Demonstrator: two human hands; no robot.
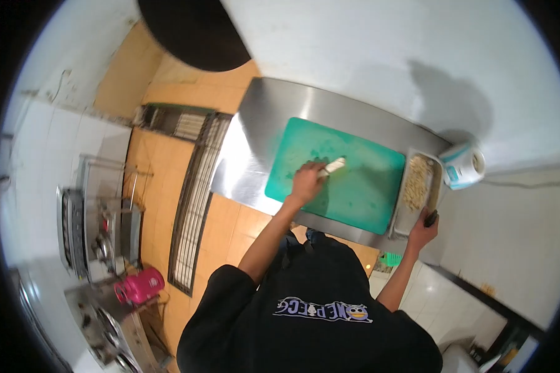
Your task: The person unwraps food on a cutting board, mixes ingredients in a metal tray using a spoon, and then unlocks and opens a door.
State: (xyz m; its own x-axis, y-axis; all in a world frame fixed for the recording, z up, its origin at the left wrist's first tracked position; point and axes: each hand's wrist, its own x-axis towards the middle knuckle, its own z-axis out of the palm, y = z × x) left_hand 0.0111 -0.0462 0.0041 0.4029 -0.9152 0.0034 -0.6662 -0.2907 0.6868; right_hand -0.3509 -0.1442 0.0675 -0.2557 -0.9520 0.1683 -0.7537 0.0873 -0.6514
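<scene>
My left hand (pixel 308 180) is over the green cutting board (pixel 361 208), its fingers closed on a pale, elongated piece of food (pixel 333 166) whose kind I cannot make out. At the right end of the worktop, my right hand (pixel 423 229) grips a knife by its black handle (pixel 431 218). The knife is at the near right side of a metal tray (pixel 406 222), and its blade is hard to make out. Chopped pale pieces (pixel 419 180) lie in the tray, which stands against the board's right edge.
A steel worktop (pixel 280 96) carries the board and tray, with a wall behind it. A white roll with a blue label (pixel 460 166) stands beyond the tray. On the left are a floor grate (pixel 196 211), a pink gas cylinder (pixel 140 286) and a stove (pixel 106 323).
</scene>
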